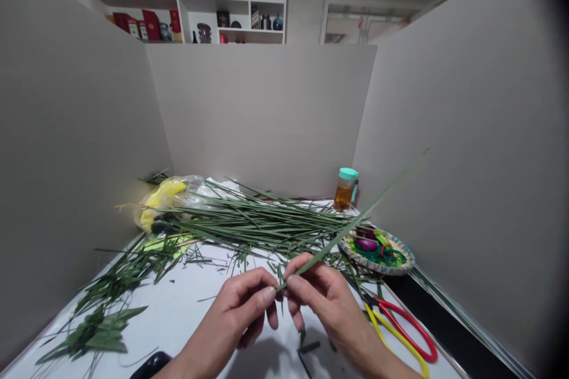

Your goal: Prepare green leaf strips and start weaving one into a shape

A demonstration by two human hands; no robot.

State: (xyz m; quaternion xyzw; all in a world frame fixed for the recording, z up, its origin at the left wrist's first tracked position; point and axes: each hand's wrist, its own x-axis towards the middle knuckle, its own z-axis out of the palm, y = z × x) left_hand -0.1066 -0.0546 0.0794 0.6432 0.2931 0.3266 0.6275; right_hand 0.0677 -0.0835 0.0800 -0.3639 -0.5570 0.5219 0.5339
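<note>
Between my two hands is a long green leaf strip (342, 232), its free tip slanting up to the right. My left hand (242, 308) pinches the strip's lower end between thumb and forefinger. Close beside it, my right hand (322, 296) grips the same strip a little further along, thumb on top. Short leaf ends stick out around the fingertips, but how they are folded is too small to make out. Red and yellow-handled scissors (402, 323) lie just right of my right hand. Leaf scraps (310, 347) rest on the table below the hands.
A heap of long green leaves (262, 219) spans the back of the white table (178, 308). Cut leaf pieces (104, 328) lie left. A woven tray (406, 269) holds colourful items at right, near a lidded jar of amber liquid (344, 192). A plastic bag (162, 198) sits back left. Grey partitions (262, 106) enclose the table.
</note>
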